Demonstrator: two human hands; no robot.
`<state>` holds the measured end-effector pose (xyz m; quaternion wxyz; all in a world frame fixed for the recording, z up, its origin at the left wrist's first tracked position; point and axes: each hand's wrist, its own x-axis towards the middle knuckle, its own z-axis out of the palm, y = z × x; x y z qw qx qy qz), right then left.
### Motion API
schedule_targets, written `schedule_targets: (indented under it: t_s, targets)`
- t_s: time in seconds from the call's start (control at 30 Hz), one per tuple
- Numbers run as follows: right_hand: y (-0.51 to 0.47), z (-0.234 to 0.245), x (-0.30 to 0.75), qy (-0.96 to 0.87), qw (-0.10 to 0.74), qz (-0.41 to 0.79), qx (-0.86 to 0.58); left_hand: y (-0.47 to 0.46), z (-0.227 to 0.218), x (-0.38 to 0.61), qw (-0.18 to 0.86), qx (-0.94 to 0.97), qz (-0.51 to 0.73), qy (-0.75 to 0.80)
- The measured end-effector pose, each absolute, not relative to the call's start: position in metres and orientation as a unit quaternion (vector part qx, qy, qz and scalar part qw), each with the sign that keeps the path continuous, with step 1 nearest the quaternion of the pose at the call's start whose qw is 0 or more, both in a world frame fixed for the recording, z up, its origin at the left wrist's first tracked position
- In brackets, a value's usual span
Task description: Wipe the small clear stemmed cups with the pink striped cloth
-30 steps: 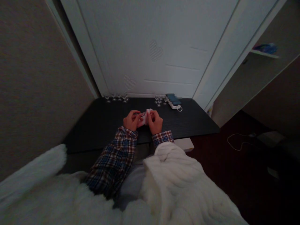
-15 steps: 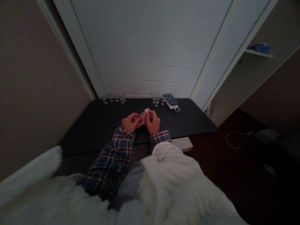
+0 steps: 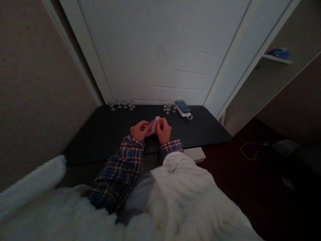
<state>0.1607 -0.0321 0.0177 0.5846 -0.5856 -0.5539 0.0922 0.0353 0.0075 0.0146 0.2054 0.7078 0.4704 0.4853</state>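
Above the black table (image 3: 112,129), my two hands meet close together. My left hand (image 3: 138,130) is closed, its fingertips pinching what looks like a small clear glass (image 3: 152,122), mostly hidden by the fingers. My right hand (image 3: 164,130) is closed around a white cloth or tissue (image 3: 154,129), which is pressed against the glass. Small stemmed glasses stand at the table's back edge: several in a left group (image 3: 124,105) and several in a right group (image 3: 168,107).
A blurred blue-topped item (image 3: 184,107) with a white loop lies right of the glasses. Behind the table rises a white panelled door (image 3: 140,43). Under the front edge is a white box (image 3: 195,154). A pale cable (image 3: 253,150) lies on the dark floor at right.
My hands stay in nearly the same place, with only slight finger movement around the cloth and glass. The glasses on the table have not moved.
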Motion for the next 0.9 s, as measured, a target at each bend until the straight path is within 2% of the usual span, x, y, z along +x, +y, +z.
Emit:
schedule_targets:
  t_s: [0.4, 0.57, 0.9]
  targets:
    - [-0.0313, 0.0168, 0.1614, -0.551, 0.584, 0.105, -0.587, 0.0054, 0.0172, 0.036, 0.23, 0.7, 0.481, 0.475]
    - [-0.0303, 0.0154, 0.1616, -0.549, 0.582, 0.112, -0.59, 0.0068, 0.0147, 0.0359, 0.209, 0.699, 0.487, 0.479]
    - [-0.0292, 0.0151, 0.1621, -0.552, 0.579, 0.107, -0.59, 0.0066, 0.0147, 0.0366, 0.246, 0.691, 0.48, 0.48]
